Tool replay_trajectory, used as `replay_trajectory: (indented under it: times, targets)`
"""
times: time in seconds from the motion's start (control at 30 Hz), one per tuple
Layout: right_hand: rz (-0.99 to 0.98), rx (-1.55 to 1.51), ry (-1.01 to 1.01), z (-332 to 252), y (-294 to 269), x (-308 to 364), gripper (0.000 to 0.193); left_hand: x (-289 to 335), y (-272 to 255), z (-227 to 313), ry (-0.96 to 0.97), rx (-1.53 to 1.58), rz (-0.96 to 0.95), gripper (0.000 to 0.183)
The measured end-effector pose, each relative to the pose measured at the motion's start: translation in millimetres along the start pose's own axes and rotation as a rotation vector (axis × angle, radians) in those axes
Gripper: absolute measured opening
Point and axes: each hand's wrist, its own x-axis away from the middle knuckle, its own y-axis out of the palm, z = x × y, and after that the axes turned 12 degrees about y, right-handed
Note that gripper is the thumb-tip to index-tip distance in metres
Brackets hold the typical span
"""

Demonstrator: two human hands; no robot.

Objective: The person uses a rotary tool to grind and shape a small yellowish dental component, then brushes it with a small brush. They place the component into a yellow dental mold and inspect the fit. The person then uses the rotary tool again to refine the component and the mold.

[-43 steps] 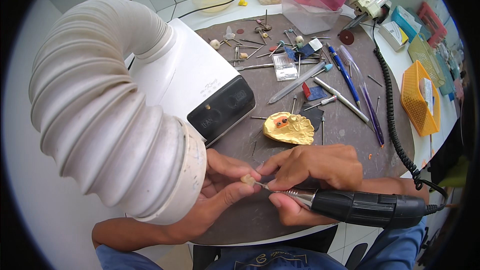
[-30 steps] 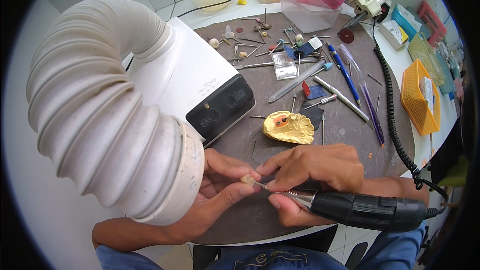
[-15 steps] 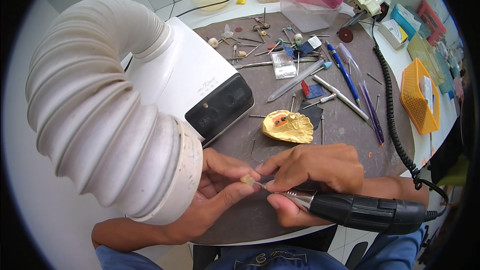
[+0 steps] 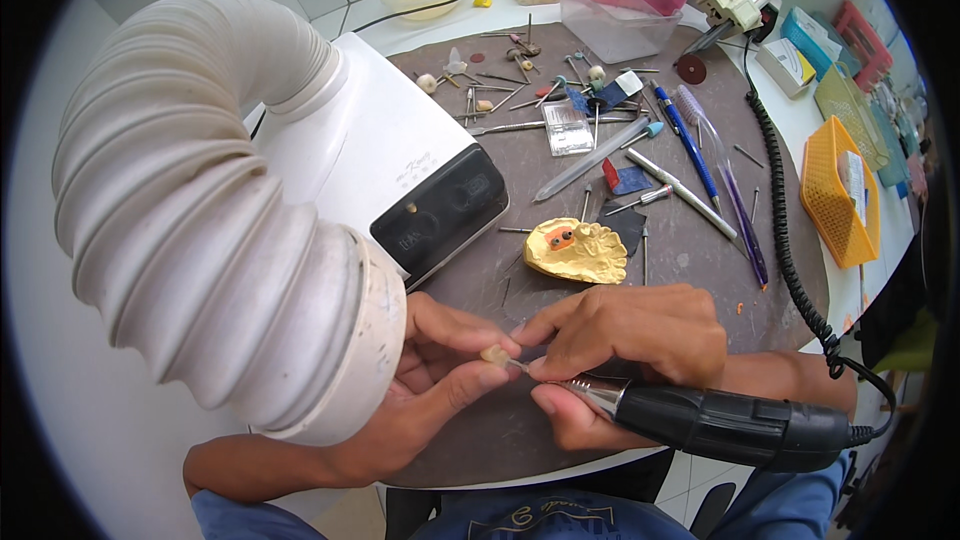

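Between the thumb and fingertips of my left hand [image 4: 440, 365] sits a small tooth-coloured dental crown [image 4: 494, 354]. My right hand [image 4: 635, 335] is closed round the metal nose of a black rotary handpiece [image 4: 730, 425]. The handpiece's thin bur [image 4: 517, 365] reaches the crown's right side; whether it touches cannot be told. Both hands meet low over the worktop, my right fingertips close to the left thumb. Just beyond them stands a yellow plaster dental model [image 4: 578, 252] with an orange-pink patch and two dark metal posts.
A wide ribbed white hose [image 4: 190, 210] bends from a white box-shaped machine [image 4: 350, 140] and opens beside my left hand. Scattered burs, a blue pen [image 4: 688, 145] and a purple toothbrush [image 4: 735, 190] lie farther back. The coiled black cord [image 4: 775, 190] runs down the right side, near a yellow basket [image 4: 838, 195].
Hardly anything differs. My hands, the crown and the handpiece have shifted by a few pixels at most, with the grip the same.
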Motion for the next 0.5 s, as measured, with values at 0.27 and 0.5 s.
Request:
replay_trajectory:
  times: [0.27,0.5]
  targets:
    - [0.027,0.061,0.023,2.2,-8.9,3.7,0.012,-13.2,-1.8,-9.8,-0.036,0.017,-0.022,0.024]
    - [0.008,0.036,-0.002,-2.6,-2.9,-0.3,0.013,-3.1,-2.0,1.4,-0.053,0.0,0.016,0.024]
